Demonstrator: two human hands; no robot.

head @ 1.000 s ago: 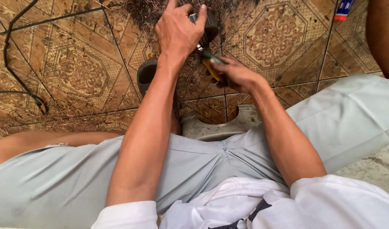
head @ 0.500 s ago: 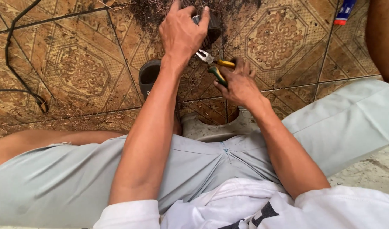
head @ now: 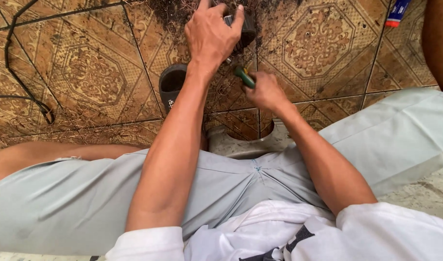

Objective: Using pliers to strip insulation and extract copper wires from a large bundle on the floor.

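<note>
My left hand (head: 212, 35) reaches forward and grips a dark, blocky object (head: 244, 30) on the tiled floor, amid dark wiry debris (head: 175, 14). My right hand (head: 266, 91) is closed around green-handled pliers (head: 244, 77), whose tip points up toward the dark object under my left hand. The pliers' jaws are hidden behind my left wrist. I sit low with knees spread, in light grey shorts (head: 81, 193) and a white shirt (head: 260, 237).
A dark sandal (head: 172, 84) lies on the brown patterned tiles (head: 323, 43) beside my left forearm. A grey stool edge (head: 240, 145) shows between my legs. A black cable (head: 13, 72) runs at the left. A blue and red container (head: 399, 12) and another person's leg (head: 439, 43) are top right.
My right hand with the pliers has turned and moved in under my left hand; the pliers' jaws, visible before, are now hidden. My left hand stays on the dark object.
</note>
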